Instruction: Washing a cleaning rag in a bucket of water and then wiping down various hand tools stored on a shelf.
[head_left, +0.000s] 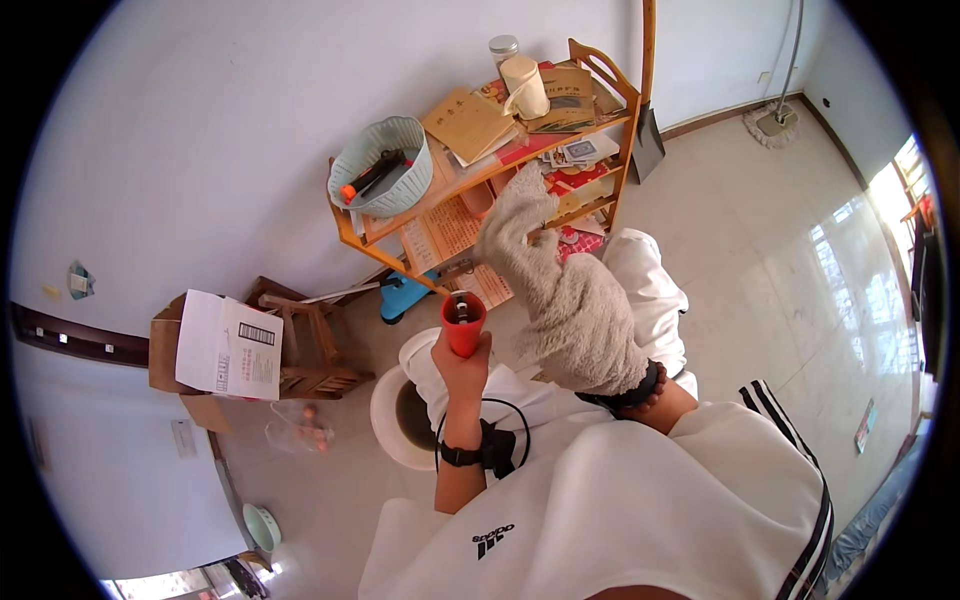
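My left hand (459, 371) is wrapped around a red tapered plastic object (463, 334). Its wide, open end faces up, with dark and silvery parts inside; what it is exactly cannot be told. A shaggy beige towel (581, 322) covers my right hand and lower forearm, bunched where the hand grips it. Most of that hand is hidden, while the bare right forearm (675, 409) shows below. The towel's far end is in front of the shelves of a wooden rack (469, 184), seen against the playing cards (577, 152); contact cannot be told.
On the rack stand a pale plastic basket (409, 195), a cream pitcher (525, 90), a lidded jar (503, 46) and booklets (461, 120). A bucket (386, 442) is beside my leg. Left are a cardboard box (166, 352) and a wooden stool (319, 330); a blue dustpan (405, 296) lies below.
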